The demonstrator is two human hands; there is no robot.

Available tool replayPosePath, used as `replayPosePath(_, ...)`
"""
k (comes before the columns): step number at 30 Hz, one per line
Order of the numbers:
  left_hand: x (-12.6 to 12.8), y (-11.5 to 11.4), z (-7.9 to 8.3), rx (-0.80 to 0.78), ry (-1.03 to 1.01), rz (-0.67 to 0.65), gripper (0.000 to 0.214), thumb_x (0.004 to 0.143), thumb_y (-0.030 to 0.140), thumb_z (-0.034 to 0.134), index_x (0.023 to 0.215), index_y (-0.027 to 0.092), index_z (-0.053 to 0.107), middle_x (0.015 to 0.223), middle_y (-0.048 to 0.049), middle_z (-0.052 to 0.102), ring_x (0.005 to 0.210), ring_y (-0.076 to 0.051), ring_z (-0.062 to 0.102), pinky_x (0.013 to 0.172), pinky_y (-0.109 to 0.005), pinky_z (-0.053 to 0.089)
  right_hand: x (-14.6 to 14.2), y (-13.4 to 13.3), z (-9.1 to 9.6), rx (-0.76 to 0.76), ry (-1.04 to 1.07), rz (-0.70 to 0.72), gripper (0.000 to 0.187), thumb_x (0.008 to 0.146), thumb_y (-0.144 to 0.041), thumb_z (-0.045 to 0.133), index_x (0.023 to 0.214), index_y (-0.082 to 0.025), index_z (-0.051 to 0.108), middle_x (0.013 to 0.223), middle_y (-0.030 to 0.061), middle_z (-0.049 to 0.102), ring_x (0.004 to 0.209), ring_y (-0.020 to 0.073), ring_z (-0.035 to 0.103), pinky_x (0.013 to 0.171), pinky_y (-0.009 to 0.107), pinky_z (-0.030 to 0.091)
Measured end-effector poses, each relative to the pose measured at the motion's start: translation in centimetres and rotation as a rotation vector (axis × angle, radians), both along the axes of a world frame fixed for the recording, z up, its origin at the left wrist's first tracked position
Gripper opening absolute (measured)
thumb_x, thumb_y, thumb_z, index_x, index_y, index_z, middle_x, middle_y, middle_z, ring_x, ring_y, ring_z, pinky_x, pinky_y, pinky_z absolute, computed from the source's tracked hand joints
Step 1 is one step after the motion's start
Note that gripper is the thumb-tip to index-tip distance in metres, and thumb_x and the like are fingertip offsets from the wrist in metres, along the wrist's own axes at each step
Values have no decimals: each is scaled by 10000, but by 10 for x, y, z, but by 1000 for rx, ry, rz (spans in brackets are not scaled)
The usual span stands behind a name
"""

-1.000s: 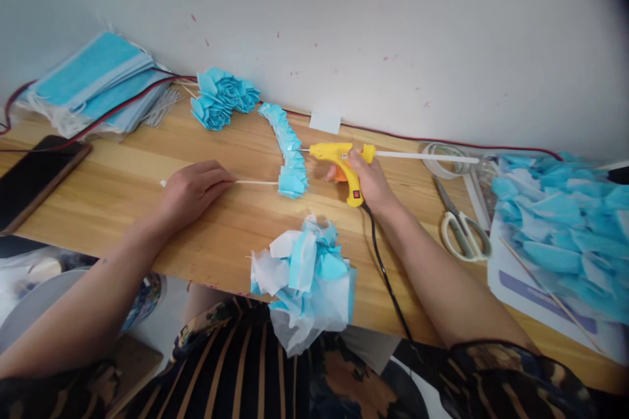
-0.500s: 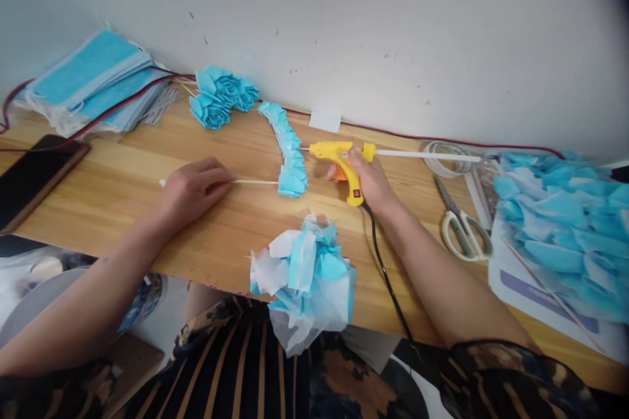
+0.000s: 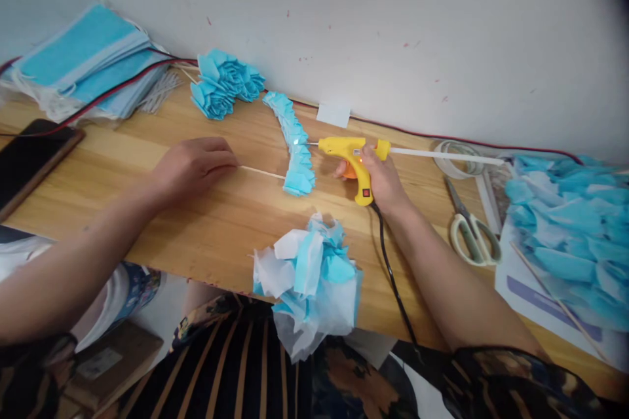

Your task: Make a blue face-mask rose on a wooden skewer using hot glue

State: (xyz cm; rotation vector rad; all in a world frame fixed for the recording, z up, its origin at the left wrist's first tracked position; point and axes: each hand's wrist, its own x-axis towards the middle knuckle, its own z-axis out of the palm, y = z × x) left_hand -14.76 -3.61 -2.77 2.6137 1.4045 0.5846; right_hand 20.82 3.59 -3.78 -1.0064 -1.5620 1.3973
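My left hand (image 3: 194,164) lies on the wooden table (image 3: 147,196), fingers closed on a thin wooden stick (image 3: 263,173). The stick's far end sits in a curved strip of folded blue petals (image 3: 293,144). My right hand (image 3: 386,178) grips a yellow glue gun (image 3: 346,152) by its handle. The gun's nozzle touches the petal strip, where a bright spot shows. A white glue stick (image 3: 442,155) pokes out of the gun's back.
Finished blue flowers (image 3: 223,83) and a stack of blue masks (image 3: 78,62) lie at the back left, a phone (image 3: 29,160) at the left. Blue and white scraps (image 3: 307,278) overhang the front edge. Scissors (image 3: 469,232) and cut blue pieces (image 3: 570,222) lie right.
The glue gun's nozzle has come up against the petal strip. My left hand has slid along the stick, hiding its near end. The view has shifted slightly.
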Motion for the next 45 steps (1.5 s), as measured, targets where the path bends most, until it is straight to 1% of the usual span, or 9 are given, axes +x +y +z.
replayPosePath(3, -2, 11, 4, 13, -6, -79, 331, 1079, 284, 468, 974, 130, 741, 947, -88, 696, 859, -165, 625, 768, -266, 443, 0, 0, 1, 0, -9, 0, 643, 813, -834, 609, 703, -207, 696, 670, 46, 709, 673, 189, 710, 651, 302, 564)
replayPosePath(7, -1, 16, 4, 9, -23, -104, 324, 1077, 280, 476, 970, 126, 741, 935, -87, 690, 851, -170, 630, 767, -269, 451, -1, 0, 3, -17, -24, -15, 666, 782, -870, 604, 732, -210, 683, 664, 48, 706, 694, 201, 718, 645, 307, 569)
replayPosePath(14, -2, 8, -5, 12, -20, -77, 295, 1078, 275, 492, 1006, 128, 737, 945, -77, 687, 838, -162, 630, 749, -257, 446, -1, 1, 1, -17, -31, -17, 660, 780, -867, 611, 749, -214, 702, 679, 45, 716, 673, 195, 709, 645, 316, 584)
replayPosePath(19, -4, 6, -6, 16, -29, -53, 298, 1083, 307, 482, 1009, 159, 729, 946, -63, 687, 837, -160, 631, 742, -259, 446, -1, 0, 2, -19, -51, -24, 677, 776, -879, 599, 739, -211, 709, 674, 45, 715, 662, 189, 700, 648, 308, 577)
replayPosePath(25, -5, 6, -3, -64, -3, -15, 336, 1091, 356, 456, 1054, 166, 730, 1001, -80, 705, 882, -176, 637, 775, -284, 461, -1, -1, 2, -13, -63, -27, 685, 779, -888, 582, 768, -218, 722, 685, 52, 728, 679, 199, 713, 649, 311, 589)
replayPosePath(28, -5, 6, -4, -73, 1, -13, 373, 1094, 391, 435, 1026, 172, 729, 972, -79, 701, 859, -179, 634, 757, -288, 453, -1, -1, 0, -1, -66, -34, 685, 800, -883, 561, 757, -217, 719, 711, 57, 740, 703, 201, 718, 671, 313, 595)
replayPosePath(33, -2, -5, -8, -137, 1, -33, 395, 1102, 386, 401, 991, 171, 712, 946, -74, 692, 841, -177, 635, 747, -285, 449, -1, -2, -1, 7, -49, -29, 641, 818, -841, 596, 771, -216, 735, 771, 56, 774, 728, 192, 730, 695, 302, 603)
replayPosePath(40, 7, -21, -13, -96, 19, 85, 402, 1082, 390, 367, 996, 221, 722, 956, -77, 711, 853, -224, 660, 743, -318, 474, -3, -4, 4, -11, -21, -17, 669, 777, -841, 642, 864, -189, 767, 795, 76, 792, 762, 203, 753, 675, 290, 596)
replayPosePath(45, 9, -22, -15, -30, 27, 100, 429, 1081, 390, 358, 1003, 195, 733, 941, -94, 738, 851, -229, 684, 742, -309, 488, -2, -2, 0, -5, -23, 2, 643, 808, -821, 628, 789, -191, 757, 804, 79, 797, 763, 203, 757, 659, 283, 590)
